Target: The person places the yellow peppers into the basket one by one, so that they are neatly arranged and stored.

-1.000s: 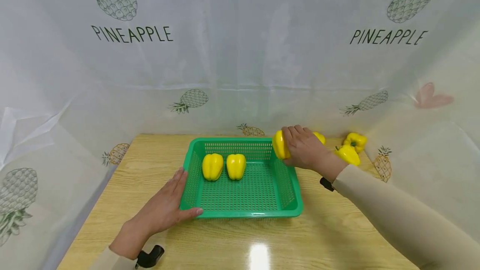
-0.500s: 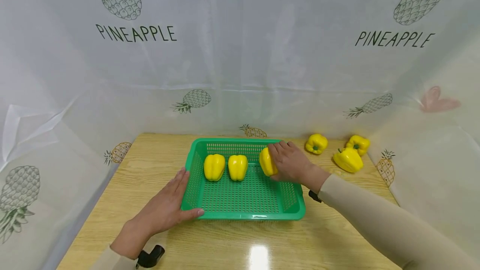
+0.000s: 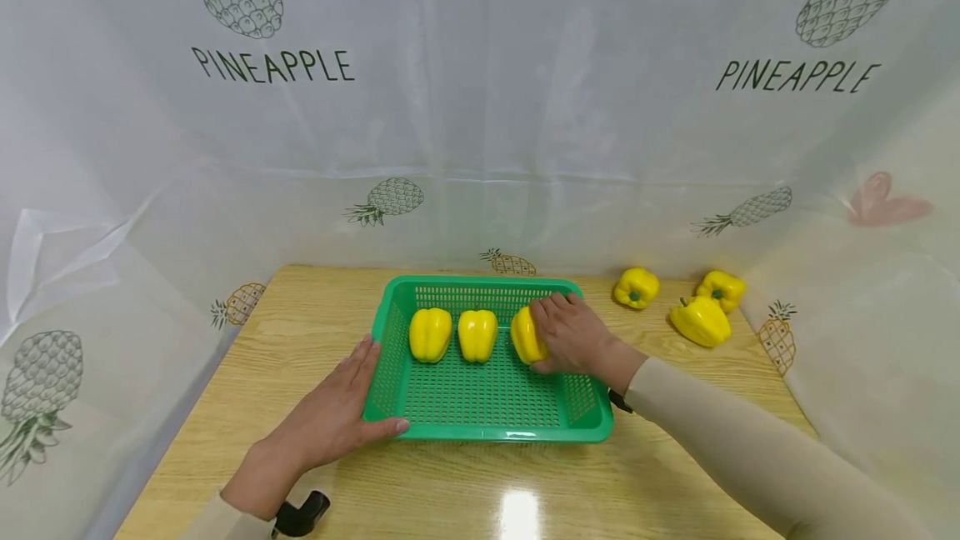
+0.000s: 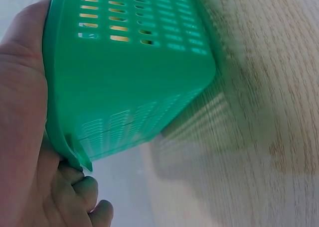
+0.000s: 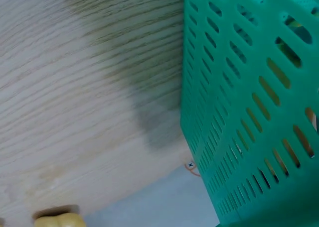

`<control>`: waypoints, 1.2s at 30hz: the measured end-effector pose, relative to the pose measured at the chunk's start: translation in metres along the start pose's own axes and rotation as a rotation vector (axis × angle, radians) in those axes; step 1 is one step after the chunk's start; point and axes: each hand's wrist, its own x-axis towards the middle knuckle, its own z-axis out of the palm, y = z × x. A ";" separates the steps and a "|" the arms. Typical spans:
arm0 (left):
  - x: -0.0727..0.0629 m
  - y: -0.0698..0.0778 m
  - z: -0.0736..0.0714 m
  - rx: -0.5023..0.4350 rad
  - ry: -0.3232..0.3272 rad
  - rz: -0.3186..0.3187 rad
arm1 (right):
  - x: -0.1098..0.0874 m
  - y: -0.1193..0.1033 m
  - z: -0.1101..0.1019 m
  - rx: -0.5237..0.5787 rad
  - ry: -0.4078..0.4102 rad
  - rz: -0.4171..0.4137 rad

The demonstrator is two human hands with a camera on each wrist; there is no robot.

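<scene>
The held yellow pepper (image 3: 527,336) was inside the basket, right of the middle of its far half, on the left side of the right hand (image 3: 570,332). Its long axis ran roughly from far edge to near edge, across the forearm that reached in over the basket's right rim. The right hand was grasping it, fingers over the top; whether its underside bore on the basket floor could not be told.

A middle pepper (image 3: 477,335) stood next to the left, with a gap between, and a left-hand pepper (image 3: 431,335) beyond that; the three made a row parallel to the far rim. The green basket (image 3: 480,433) sat toward the desk's far edge. The left hand (image 3: 330,415), farther from the held pepper, gripped the basket's near left corner, thumb over the near rim.

Three more peppers lay on the desk (image 3: 300,340), right of the basket: a single pepper (image 3: 637,287) by the far edge, and a front pepper (image 3: 701,321) and a corner pepper (image 3: 722,286) close together by the far right corner.

Counted: six peppers, three in and three out; one basket; two hands.
</scene>
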 end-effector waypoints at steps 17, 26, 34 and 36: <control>0.001 0.000 0.001 -0.014 -0.015 -0.017 | 0.007 -0.007 0.010 -0.073 -0.108 -0.003; 0.000 -0.001 0.001 -0.012 -0.012 -0.020 | 0.006 -0.009 0.006 0.032 -0.206 0.023; -0.001 0.000 0.000 -0.001 -0.010 -0.022 | 0.004 -0.008 0.008 -0.012 -0.095 0.006; -0.001 0.001 0.000 -0.001 -0.011 -0.022 | 0.005 -0.007 0.009 -0.013 -0.081 0.003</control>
